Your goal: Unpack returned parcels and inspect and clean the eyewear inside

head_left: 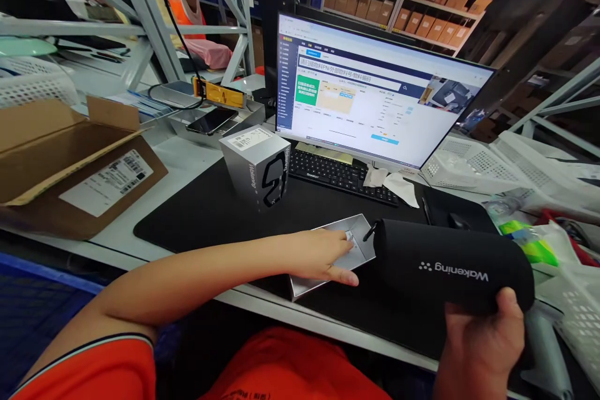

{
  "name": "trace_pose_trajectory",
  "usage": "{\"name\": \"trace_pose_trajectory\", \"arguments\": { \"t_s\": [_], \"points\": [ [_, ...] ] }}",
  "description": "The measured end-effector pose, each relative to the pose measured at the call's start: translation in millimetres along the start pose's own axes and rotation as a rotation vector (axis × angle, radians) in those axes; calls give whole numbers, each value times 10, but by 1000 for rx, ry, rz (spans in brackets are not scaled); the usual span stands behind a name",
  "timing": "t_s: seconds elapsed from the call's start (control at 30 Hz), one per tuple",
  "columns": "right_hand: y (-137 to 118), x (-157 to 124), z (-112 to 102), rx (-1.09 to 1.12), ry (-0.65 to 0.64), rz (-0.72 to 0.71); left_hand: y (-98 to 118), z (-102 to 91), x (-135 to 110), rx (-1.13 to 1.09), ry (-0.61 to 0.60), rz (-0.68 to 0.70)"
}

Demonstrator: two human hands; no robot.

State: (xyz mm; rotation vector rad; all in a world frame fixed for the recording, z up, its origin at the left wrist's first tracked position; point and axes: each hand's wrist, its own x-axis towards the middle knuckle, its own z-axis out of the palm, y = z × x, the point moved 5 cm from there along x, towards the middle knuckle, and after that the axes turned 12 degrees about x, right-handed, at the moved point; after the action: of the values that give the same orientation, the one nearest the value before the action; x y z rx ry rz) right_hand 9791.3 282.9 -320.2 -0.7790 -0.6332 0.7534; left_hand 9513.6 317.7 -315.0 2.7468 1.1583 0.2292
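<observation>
My right hand (487, 340) grips a black cylindrical case (435, 262) from below, near its right end, with the thumb on its side. The case lies sideways over the desk, "Wakening" printed upside down on it, and a short dark loop sticks out at its left end. My left hand (323, 256) reaches over a shallow silver-grey box part (359, 231) with its fingers inside and the thumb stretched out; I see nothing held in it. Behind that hand, a taller silver-grey box (255, 165) with a white label on top stands on the black desk mat (201, 206).
A monitor (365, 94) and black keyboard (328, 172) stand behind, with crumpled white paper (398, 187). An open cardboard box (84, 169) is at left. White baskets (572, 287) and a grey handheld scanner (546, 350) are at right. Another person (187, 6) is beyond the frame.
</observation>
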Motion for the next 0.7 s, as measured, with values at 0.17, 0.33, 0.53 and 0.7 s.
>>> {"name": "trace_pose_trajectory", "arguments": {
  "t_s": [0.17, 0.33, 0.53, 0.7],
  "points": [
    [85, -20, 131, 64, 2, 74, 85, -7, 31, 176, -48, 41],
    [217, -93, 284, 14, -84, 96, 82, -124, -468, 244, 168, -70],
    [488, -294, 472, -311, -291, 103, -55, 244, -1130, -93, 345, -461],
    [539, -433, 736, -906, -567, -237, -70, 543, -1099, -286, 445, -570]
  ]
}}
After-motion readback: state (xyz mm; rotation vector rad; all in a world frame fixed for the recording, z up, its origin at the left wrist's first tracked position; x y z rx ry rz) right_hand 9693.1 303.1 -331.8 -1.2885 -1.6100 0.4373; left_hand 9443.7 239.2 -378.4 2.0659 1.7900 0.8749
